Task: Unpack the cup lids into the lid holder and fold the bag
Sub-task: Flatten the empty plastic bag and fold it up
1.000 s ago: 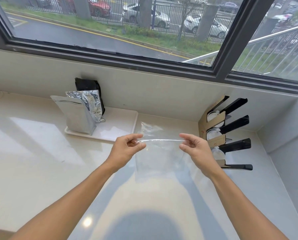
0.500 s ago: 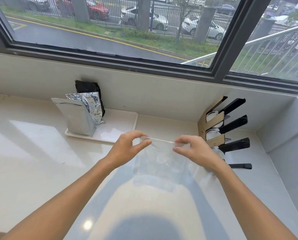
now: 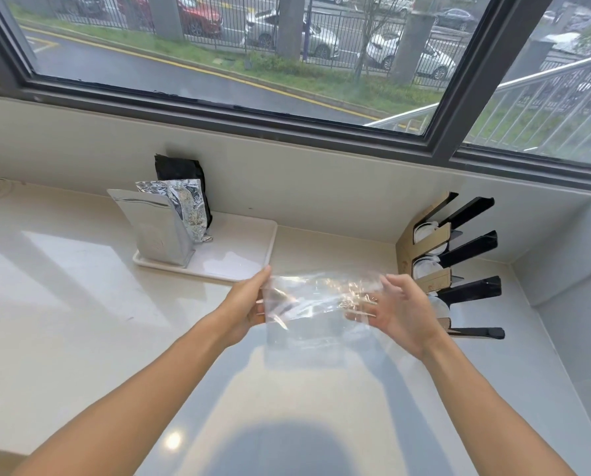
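Note:
A clear plastic bag [image 3: 316, 304] hangs in the air over the pale counter, doubled over along its top. My left hand [image 3: 246, 307] grips its left edge and my right hand [image 3: 399, 310] holds its right edge with the fingers spread behind the film. The bag looks empty. At the right, against the wall, stands the lid holder [image 3: 435, 266], cardboard with black dividers. White cup lids [image 3: 426, 267] sit in its slots.
A white tray [image 3: 239, 255] at the back carries a silver pouch [image 3: 156, 228], a crumpled foil bag [image 3: 189, 207] and a black bag [image 3: 180, 168]. A window runs along the back wall. A raised ledge [image 3: 569, 262] bounds the counter on the right.
The bag's top edge, first stretched taut between both hands, has been brought down and folded over. Both hands dropped lower and my right hand's fingers have spread.

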